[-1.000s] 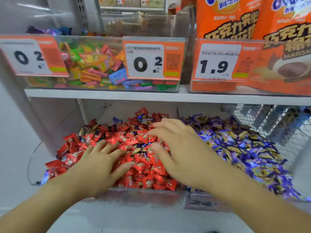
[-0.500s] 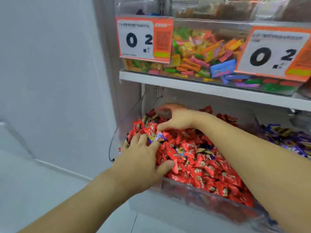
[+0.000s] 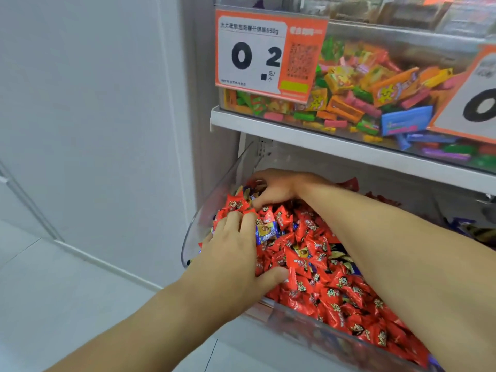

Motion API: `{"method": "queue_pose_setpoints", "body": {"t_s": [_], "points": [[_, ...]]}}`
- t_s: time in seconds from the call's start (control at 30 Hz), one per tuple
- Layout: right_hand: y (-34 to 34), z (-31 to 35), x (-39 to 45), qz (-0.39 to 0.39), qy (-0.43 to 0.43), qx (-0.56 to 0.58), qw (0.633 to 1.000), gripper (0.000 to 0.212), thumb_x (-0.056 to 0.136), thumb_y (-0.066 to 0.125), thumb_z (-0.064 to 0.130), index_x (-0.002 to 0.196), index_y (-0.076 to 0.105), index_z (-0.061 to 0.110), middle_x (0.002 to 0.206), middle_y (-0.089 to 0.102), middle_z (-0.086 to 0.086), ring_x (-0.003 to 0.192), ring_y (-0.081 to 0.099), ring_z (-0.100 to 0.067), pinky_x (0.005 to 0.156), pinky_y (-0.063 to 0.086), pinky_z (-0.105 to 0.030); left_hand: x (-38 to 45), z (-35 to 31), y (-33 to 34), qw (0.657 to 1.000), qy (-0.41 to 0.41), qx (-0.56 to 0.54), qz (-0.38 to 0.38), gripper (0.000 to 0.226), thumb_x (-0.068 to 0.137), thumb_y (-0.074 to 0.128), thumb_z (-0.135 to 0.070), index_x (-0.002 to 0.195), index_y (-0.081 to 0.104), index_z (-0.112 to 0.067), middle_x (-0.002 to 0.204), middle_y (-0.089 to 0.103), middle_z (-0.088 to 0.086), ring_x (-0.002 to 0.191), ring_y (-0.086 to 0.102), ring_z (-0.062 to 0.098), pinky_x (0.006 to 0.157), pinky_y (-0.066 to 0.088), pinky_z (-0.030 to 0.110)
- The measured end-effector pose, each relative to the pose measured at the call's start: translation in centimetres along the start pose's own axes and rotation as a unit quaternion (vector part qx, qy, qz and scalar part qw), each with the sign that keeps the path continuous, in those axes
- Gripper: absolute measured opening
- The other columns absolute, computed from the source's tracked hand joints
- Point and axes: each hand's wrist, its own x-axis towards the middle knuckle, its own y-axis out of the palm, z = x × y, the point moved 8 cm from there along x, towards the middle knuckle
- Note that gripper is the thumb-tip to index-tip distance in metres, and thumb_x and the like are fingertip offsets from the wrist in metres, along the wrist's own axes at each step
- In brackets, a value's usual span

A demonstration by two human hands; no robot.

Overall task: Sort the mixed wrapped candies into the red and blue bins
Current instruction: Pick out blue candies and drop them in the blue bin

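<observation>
At lower centre the left hand (image 3: 236, 253) lies flat with fingers spread on the red candies (image 3: 332, 285), baring a blue-wrapped candy (image 3: 265, 232) beside it, while the right hand (image 3: 279, 185), fingers curled into the pile's far upper corner, seems to dig for strays, its grasp unclear

Bare arms, no sleeves anywhere

Both forearms show uncovered right up to the frame edge, so no sleeve or cuff is visible at all. The left hand (image 3: 236, 253) has no ring, watch or band on it, and same goes for the right hand (image 3: 279, 186), wrist plain too. No gloves. Fingernails on the left look short and unpainted; the right hand's nails are mostly tucked out of sight, so can't say much there.
</observation>
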Motion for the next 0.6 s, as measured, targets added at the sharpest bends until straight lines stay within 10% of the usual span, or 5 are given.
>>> {"method": "queue_pose_setpoints", "body": {"t_s": [0.2,0.33,0.6], "points": [[0.3,1.0,-0.5,0.023,-0.079,0.117,0.99,0.074,0.039,0.078,0.046,0.11,0.058,0.044,0.124,0.064,0.005,0.115,0.06,-0.021,0.1,0.05,-0.042,0.1,-0.2,0.0,0.997,-0.052,0.005,-0.054,0.095,0.075,0.063,-0.069,0.145,0.018,-0.023,0.142,0.016,0.003,0.133,0.022,0.021,0.109,0.037,0.039],[-0.1,1.7,-1.5,0.017,-0.099,0.268,0.958,0.043,0.065,0.078,0.027,0.107,0.069,0.028,0.109,0.072,-0.004,0.102,0.066,-0.022,0.097,0.049,-0.043,0.1,0.2,0.6,0.998,-0.055,0.009,-0.036,0.098,0.08,0.057,-0.067,0.149,0.009,-0.018,0.145,0.023,0.001,0.135,0.025,0.02,0.112,0.033,0.042],[1.2,4.3,-1.1,-0.011,-0.119,0.004,0.993,0.027,0.086,0.073,0.047,0.085,0.054,0.027,0.084,0.057,0.009,0.079,0.054,-0.016,0.07,0.044,-0.03,0.7,0.9,1.3,0.997,-0.049,-0.062,0.002,0.093,0.075,0.064,-0.065,0.145,0.022,-0.023,0.138,0.035,-0.005,0.129,0.032,0.015,0.109,0.036,0.039]]}}
